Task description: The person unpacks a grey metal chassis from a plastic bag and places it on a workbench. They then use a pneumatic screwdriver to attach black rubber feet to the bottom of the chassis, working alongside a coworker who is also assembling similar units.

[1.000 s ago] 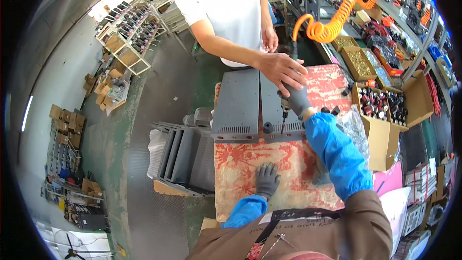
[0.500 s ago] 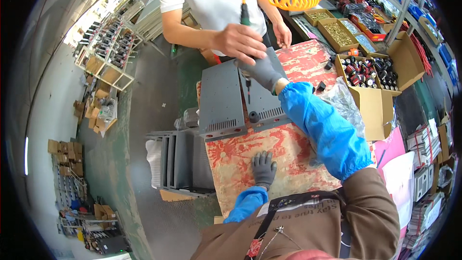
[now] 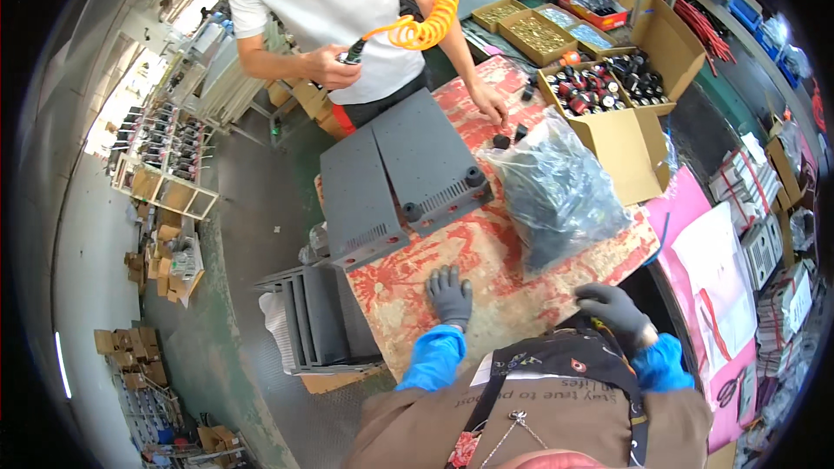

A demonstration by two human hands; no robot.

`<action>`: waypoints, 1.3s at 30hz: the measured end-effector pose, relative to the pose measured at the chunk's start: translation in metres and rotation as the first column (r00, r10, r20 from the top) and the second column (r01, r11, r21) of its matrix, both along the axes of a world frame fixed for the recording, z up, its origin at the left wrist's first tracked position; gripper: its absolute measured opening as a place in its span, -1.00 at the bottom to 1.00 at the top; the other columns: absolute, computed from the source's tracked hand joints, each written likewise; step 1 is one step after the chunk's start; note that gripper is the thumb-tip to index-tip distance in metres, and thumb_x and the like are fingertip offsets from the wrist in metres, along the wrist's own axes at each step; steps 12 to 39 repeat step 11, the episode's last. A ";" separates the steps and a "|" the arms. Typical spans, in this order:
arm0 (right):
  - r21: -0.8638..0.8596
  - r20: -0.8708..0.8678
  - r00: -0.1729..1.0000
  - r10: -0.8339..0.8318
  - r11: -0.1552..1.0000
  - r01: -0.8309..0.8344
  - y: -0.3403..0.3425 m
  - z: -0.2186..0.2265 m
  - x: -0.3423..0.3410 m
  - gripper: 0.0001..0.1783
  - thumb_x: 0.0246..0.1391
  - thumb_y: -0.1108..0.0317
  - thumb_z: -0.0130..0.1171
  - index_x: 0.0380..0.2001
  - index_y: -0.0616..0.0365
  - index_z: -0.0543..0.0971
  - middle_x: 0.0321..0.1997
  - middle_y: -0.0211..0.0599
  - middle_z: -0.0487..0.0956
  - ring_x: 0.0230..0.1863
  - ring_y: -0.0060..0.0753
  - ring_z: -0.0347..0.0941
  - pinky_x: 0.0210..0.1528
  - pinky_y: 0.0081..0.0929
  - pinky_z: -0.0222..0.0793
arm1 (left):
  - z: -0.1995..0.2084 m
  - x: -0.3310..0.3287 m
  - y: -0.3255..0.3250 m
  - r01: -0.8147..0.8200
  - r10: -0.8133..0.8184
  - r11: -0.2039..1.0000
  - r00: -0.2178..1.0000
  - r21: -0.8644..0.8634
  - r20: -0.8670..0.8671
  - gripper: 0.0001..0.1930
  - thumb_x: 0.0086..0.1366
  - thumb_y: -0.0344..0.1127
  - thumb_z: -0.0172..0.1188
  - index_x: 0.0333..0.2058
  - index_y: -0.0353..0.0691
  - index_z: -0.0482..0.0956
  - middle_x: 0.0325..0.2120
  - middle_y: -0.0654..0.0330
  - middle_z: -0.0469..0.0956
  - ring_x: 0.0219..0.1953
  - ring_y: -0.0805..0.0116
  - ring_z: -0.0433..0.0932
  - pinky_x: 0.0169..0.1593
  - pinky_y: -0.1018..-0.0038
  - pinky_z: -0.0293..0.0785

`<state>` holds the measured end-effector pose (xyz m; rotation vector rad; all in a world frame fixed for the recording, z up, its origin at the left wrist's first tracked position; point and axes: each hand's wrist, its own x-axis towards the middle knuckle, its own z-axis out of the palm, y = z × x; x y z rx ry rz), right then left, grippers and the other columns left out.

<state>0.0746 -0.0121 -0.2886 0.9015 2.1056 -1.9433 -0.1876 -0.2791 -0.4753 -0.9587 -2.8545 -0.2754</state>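
My left hand (image 3: 450, 297), in a grey glove and blue sleeve, lies flat on the red-stained table (image 3: 400, 330) with fingers spread. Drawn back to the table's front edge by my apron, my gloved right hand (image 3: 612, 311) points its fingers leftward, slightly blurred; I see nothing in it. Beyond my left hand two dark grey metal cases (image 3: 358, 187) lie side by side. Round black feet (image 3: 411, 211) sit on the right case (image 3: 434, 156) at its near end. A clear plastic bag (image 3: 565, 191) of dark parts rests right of the cases.
Across the table a person (image 3: 334, 26) holds a power screwdriver (image 3: 352, 54) on a coiled orange hose (image 3: 434, 13); their other hand is by loose black feet (image 3: 501, 141). An open carton (image 3: 638, 135) stands at the right. Stacked grey panels (image 3: 321, 317) stand left of the table.
My right hand has left the screwdriver and come back to the table's front edge. The person opposite now holds the screwdriver, away from the cases. My left hand stays on the table.
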 end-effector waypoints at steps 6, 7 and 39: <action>0.004 -0.107 0.734 -0.670 0.738 0.674 -0.014 0.033 0.093 -0.66 0.14 0.44 0.11 -0.02 0.33 0.54 -0.17 -0.29 0.59 -0.15 -0.50 0.50 -0.06 -0.51 0.44 | 0.001 -0.001 0.001 0.023 -0.023 1.000 1.000 0.017 0.002 -0.47 0.29 -0.02 0.05 0.17 -0.12 0.43 0.19 0.01 0.39 0.30 -0.04 0.22 0.38 -0.01 -0.03; -0.028 -0.107 0.707 -0.699 0.713 0.701 -0.021 0.039 0.096 -0.66 0.15 0.44 0.11 -0.02 0.34 0.54 -0.17 -0.30 0.59 -0.16 -0.52 0.49 -0.07 -0.52 0.44 | -0.001 -0.001 0.003 0.037 -0.036 0.999 0.999 0.038 -0.014 -0.48 0.29 -0.03 0.06 0.17 -0.11 0.44 0.18 0.00 0.40 0.29 -0.05 0.22 0.38 -0.02 -0.03; 0.082 -0.065 0.818 -0.571 0.814 0.575 -0.036 0.014 0.124 -0.62 0.19 0.36 0.14 0.08 0.17 0.54 -0.08 -0.23 0.62 -0.08 -0.40 0.53 0.05 -0.43 0.45 | -0.020 -0.004 0.002 0.053 -0.052 0.998 0.998 0.026 -0.026 -0.43 0.24 0.00 0.13 0.18 -0.10 0.41 0.18 -0.01 0.39 0.29 -0.07 0.21 0.39 -0.04 -0.04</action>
